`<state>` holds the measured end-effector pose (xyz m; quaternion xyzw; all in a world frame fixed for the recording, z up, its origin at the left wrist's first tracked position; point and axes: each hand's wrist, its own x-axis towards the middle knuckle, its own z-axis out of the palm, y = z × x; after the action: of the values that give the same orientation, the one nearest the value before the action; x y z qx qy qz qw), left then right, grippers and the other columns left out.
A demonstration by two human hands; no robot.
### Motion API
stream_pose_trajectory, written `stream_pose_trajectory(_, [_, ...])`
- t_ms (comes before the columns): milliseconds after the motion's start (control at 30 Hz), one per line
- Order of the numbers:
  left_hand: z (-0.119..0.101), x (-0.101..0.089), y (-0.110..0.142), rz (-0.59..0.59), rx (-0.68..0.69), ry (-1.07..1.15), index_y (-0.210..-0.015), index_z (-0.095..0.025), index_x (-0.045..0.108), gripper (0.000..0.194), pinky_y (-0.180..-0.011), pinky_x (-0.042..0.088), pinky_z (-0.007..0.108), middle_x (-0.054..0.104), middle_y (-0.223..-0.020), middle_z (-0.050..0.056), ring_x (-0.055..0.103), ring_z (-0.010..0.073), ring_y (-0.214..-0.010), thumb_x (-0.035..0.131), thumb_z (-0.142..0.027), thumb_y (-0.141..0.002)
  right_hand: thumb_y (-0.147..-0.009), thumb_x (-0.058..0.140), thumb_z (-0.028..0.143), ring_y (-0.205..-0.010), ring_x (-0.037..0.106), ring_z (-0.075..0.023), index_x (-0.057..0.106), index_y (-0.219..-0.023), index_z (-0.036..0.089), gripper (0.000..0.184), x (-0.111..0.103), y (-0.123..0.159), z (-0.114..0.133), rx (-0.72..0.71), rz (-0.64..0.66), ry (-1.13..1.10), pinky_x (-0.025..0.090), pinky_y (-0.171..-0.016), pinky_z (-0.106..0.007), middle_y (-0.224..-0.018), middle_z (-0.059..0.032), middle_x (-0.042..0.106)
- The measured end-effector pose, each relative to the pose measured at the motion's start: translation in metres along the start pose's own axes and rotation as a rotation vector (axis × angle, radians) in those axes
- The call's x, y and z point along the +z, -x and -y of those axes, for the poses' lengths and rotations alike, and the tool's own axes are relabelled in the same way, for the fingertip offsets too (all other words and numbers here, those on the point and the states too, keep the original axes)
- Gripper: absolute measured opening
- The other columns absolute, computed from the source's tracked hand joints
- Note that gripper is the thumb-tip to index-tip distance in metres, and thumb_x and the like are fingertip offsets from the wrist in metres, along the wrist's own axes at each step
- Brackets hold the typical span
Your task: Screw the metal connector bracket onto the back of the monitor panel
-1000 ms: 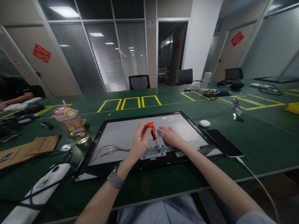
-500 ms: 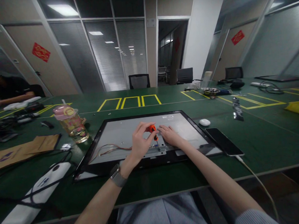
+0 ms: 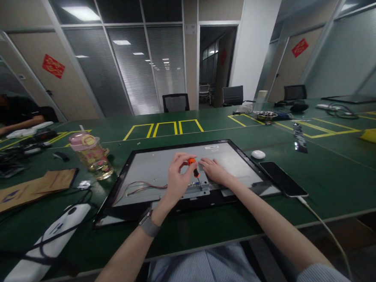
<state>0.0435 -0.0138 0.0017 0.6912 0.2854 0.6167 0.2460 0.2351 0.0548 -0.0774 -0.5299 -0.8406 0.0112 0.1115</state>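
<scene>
Head view: left hand [image 3: 177, 177] pinches the screwdriver [image 3: 196, 172]; at three o'clock, right hand [image 3: 215, 172] lies spread, empty, on the panel [image 3: 149, 164].

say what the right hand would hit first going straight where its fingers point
Probably the orange screwdriver or the left hand holding it, just beyond the right hand. Depth is unclear: the handle seems raised above the panel, so the right hand might pass beneath.

Screwdriver [image 3: 196, 173] partly hidden by left hand [image 3: 177, 177]; tip's contact too small to tell.
</scene>
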Motion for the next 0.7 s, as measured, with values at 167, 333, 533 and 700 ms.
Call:
stream_pose_trajectory(167, [0.002,-0.003,0.001,0.131,-0.06,0.139,-0.117,-0.02,0.061,0.028,-0.087,0.05,0.03,0.061,-0.106,0.008,0.062,0.0157,-0.094,0.047,-0.022,-0.093,-0.094,0.031,0.018,-0.134,0.041,-0.0283,0.049,-0.134,0.014,0.044,-0.005,0.002,-0.003,-0.01,-0.018,-0.081,0.028,-0.109,-0.055,-0.143,-0.0185,0.046])
stream_pose_trajectory(333, [0.007,-0.004,0.0,0.054,-0.023,0.078,-0.101,-0.021,0.069,0.019,-0.079,0.05,0.026,0.056,-0.097,0.005,0.057,0.0151,-0.091,0.064,-0.027,-0.084,-0.097,0.032,0.031,-0.132,0.044,-0.0254,0.054,-0.13,0.021,0.041,-0.011,0.007,-0.01,-0.036,-0.023,-0.188,0.028,-0.11,-0.052,-0.139,-0.0125,0.053])
stream_pose_trajectory(533, [0.002,-0.005,0.0,0.066,-0.022,0.068,-0.111,-0.02,0.065,0.024,-0.081,0.05,0.027,0.057,-0.097,0.005,0.059,0.014,-0.088,0.053,-0.025,-0.091,-0.096,0.034,0.042,-0.138,0.035,-0.026,0.052,-0.132,0.018,0.047,-0.012,0.011,-0.012,-0.04,0.022,-0.305,0.017,-0.114,-0.053,-0.145,-0.0146,0.045])
stream_pose_trajectory(700, [0.005,-0.005,0.002,0.126,-0.053,0.157,-0.113,-0.02,0.063,0.026,-0.087,0.049,0.031,0.059,-0.104,0.008,0.06,0.0168,-0.095,0.049,-0.028,-0.093,-0.097,0.031,0.04,-0.138,0.035,-0.0245,0.051,-0.133,0.018,0.047,-0.015,0.012,-0.007,-0.037,0.029,-0.266,0.019,-0.113,-0.052,-0.145,-0.0147,0.044])
